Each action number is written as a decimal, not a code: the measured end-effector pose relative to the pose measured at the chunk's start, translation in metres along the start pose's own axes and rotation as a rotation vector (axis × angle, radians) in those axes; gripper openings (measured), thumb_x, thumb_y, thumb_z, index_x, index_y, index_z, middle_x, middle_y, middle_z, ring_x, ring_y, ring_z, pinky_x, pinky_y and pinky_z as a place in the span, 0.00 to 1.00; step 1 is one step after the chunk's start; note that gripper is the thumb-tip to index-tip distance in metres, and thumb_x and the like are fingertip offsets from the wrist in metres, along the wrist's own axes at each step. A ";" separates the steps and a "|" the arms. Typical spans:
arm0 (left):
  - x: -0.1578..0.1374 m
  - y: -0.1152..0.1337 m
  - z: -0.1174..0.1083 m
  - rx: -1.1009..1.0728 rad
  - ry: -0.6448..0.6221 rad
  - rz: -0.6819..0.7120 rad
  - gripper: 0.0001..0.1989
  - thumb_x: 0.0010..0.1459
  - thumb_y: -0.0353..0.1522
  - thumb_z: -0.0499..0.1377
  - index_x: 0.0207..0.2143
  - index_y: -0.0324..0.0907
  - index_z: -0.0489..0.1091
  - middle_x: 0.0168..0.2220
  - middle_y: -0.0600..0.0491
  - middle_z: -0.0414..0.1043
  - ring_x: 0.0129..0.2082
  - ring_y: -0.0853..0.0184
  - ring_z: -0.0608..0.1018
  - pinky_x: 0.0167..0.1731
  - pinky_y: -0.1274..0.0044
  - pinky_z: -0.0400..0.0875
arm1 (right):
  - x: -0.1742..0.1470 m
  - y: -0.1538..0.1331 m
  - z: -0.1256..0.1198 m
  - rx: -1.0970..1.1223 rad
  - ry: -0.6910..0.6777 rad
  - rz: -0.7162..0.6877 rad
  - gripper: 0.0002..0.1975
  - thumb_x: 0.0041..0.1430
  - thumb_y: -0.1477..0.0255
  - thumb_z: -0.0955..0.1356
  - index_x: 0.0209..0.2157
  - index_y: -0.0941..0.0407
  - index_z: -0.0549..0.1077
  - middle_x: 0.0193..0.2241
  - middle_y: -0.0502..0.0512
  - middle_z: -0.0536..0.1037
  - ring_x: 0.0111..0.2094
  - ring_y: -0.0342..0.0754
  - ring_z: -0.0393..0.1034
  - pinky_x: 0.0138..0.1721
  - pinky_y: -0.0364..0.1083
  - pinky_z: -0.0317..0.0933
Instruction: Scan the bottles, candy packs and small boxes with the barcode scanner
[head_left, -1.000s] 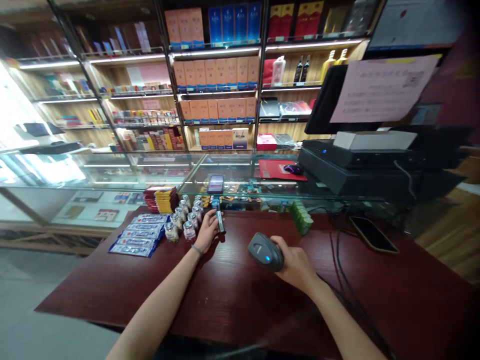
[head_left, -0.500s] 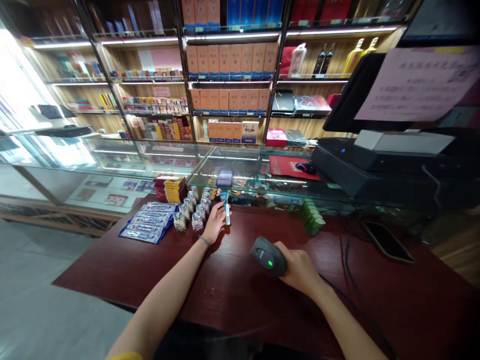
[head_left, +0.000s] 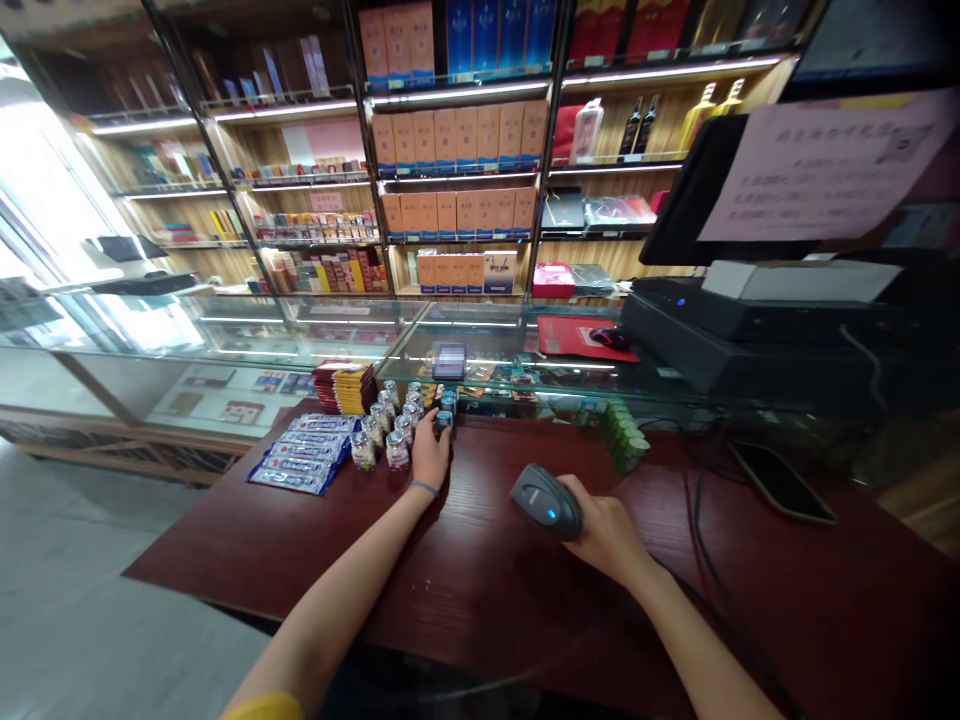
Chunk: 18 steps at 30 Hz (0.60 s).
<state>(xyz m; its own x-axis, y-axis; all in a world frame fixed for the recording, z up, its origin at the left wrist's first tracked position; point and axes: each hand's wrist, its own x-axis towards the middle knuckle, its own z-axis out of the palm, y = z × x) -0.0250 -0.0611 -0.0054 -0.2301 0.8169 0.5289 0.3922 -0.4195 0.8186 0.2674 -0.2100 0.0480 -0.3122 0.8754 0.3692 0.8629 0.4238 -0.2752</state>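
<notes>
My right hand (head_left: 607, 525) is wrapped round a dark grey barcode scanner (head_left: 547, 502), held above the table with a small blue light showing on it. Further forward, my left hand (head_left: 432, 455) has its fingers closed about a small blue-topped container (head_left: 444, 421) at the near end of a short row of similar ones. Its exact kind is too small to tell. Just left of that hand stand two rows of small jars (head_left: 397, 450) with silvery lids. Beyond them lie blue-and-white packets (head_left: 304, 452) and a stack of red and yellow packs (head_left: 343, 388).
The dark red table (head_left: 480, 570) meets a glass display counter (head_left: 360, 325) at its far edge. To the right are green packs (head_left: 624, 437), a phone (head_left: 781, 482), black cables and a monitor (head_left: 690, 185) with a pink sheet. A mouse (head_left: 609, 338) rests on a red mat.
The small container in my left hand has gone from tilted beside the row to upright at its near end. The scanner's light has turned from green to blue.
</notes>
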 end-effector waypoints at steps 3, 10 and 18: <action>0.005 -0.006 0.005 0.040 -0.006 0.008 0.21 0.59 0.30 0.60 0.55 0.39 0.66 0.51 0.41 0.70 0.51 0.57 0.75 0.56 0.59 0.68 | 0.001 -0.002 -0.004 0.005 0.009 0.007 0.24 0.46 0.74 0.67 0.47 0.50 0.63 0.28 0.49 0.81 0.29 0.55 0.79 0.26 0.43 0.57; 0.017 -0.006 0.018 0.073 0.005 0.062 0.21 0.58 0.26 0.57 0.55 0.38 0.65 0.53 0.40 0.68 0.58 0.54 0.70 0.61 0.57 0.61 | 0.003 -0.007 -0.012 0.017 -0.029 0.009 0.24 0.45 0.76 0.67 0.47 0.50 0.64 0.28 0.49 0.81 0.29 0.54 0.79 0.26 0.42 0.57; 0.021 -0.005 0.021 0.072 -0.019 -0.010 0.22 0.61 0.27 0.55 0.58 0.37 0.62 0.57 0.38 0.67 0.59 0.55 0.70 0.62 0.61 0.61 | 0.003 -0.009 -0.015 0.031 0.007 -0.002 0.24 0.45 0.77 0.67 0.46 0.50 0.64 0.27 0.48 0.81 0.28 0.53 0.79 0.25 0.42 0.58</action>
<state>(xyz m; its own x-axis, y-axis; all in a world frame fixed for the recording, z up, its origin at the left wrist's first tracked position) -0.0126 -0.0337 -0.0029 -0.2178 0.8283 0.5162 0.4530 -0.3827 0.8052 0.2646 -0.2143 0.0646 -0.3110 0.8729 0.3760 0.8497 0.4326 -0.3015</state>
